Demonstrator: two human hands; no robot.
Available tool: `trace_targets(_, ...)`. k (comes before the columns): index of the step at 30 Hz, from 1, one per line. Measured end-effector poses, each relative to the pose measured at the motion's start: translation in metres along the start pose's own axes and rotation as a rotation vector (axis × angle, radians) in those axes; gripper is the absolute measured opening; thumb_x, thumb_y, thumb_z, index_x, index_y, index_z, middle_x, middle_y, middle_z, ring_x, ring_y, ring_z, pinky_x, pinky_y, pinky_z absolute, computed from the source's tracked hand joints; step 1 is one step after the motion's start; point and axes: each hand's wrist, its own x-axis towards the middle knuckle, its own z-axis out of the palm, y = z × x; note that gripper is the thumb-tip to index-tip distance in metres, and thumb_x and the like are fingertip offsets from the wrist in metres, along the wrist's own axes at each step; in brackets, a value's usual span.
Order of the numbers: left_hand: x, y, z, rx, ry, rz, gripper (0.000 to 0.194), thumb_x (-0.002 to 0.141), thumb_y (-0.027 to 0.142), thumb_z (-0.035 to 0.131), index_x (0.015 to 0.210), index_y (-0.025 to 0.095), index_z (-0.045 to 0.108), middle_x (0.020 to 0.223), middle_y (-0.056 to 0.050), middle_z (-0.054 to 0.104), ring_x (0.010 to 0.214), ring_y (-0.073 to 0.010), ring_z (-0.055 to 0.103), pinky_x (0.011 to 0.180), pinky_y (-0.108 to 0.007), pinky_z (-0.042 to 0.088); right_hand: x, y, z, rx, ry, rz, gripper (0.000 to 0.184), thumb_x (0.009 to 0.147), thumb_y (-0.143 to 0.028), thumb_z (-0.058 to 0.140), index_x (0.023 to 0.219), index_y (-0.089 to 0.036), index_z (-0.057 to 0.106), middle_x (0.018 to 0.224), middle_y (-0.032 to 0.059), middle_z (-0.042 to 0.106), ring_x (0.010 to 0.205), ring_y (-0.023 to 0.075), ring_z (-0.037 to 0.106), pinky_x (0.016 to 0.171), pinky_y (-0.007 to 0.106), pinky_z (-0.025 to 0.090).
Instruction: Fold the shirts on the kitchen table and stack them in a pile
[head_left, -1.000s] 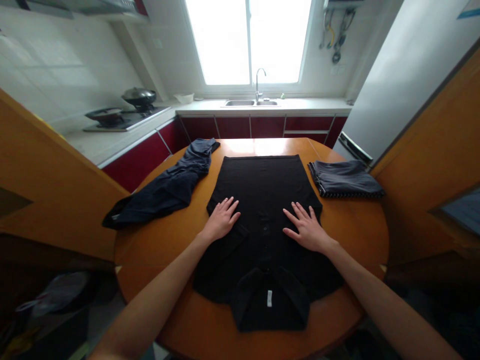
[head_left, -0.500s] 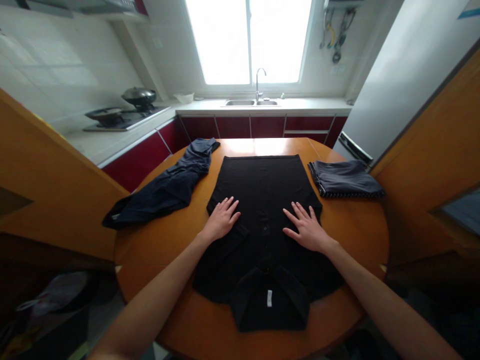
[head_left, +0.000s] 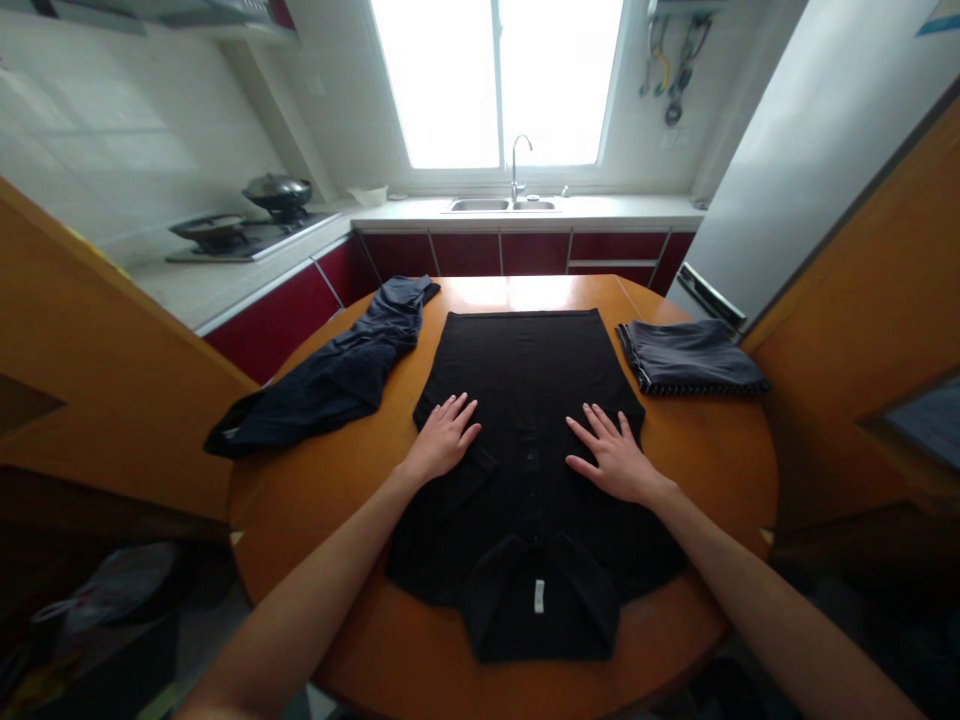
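Observation:
A black polo shirt lies spread flat on the wooden table, its collar and white neck label toward me and its hem at the far side. The buttoned placket runs down the middle, face up. My left hand rests flat on the shirt's left side, fingers apart, at a sleeve. On the opposite side my right hand lies flat as well, with fingers spread on the fabric. Neither hand grips the cloth.
Dark trousers lie lengthwise along the table's left side. A folded grey garment sits at the right edge. Behind are a sink, a stove with a lidded pan, and a fridge on the right.

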Motion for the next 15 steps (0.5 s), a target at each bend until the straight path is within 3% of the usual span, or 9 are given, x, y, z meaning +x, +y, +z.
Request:
trace_targets(10,-0.0002,-0.0007,0.0018,-0.036,-0.004,0.002,0.058,0.103,0.049,0.034,0.152,0.018,0.041,0.162,-0.012,0.03,0.151,-0.03,0.022,0.12,-0.05,0.021,-0.0009,-0.0008,-0.0011,0.009,-0.003,0.0,0.074,0.097,-0.068,0.033,0.158,-0.026,0.028,0.167,0.0132,0.012,0.154,0.0296,0.004,0.12,0.061,0.002)
trace_targets(15,-0.0006,-0.0039,-0.0079,-0.173,-0.013,0.027,0.063,0.101,0.051,0.038,0.156,0.02,0.032,0.165,-0.012,0.023,0.153,-0.0311,0.011,0.121,-0.055,0.014,-0.0007,0.0012,-0.0031,0.043,-0.007,-0.01,0.073,0.097,-0.065,0.037,0.157,-0.025,0.03,0.167,0.013,0.013,0.154,0.0307,0.005,0.119,0.064,0.002)
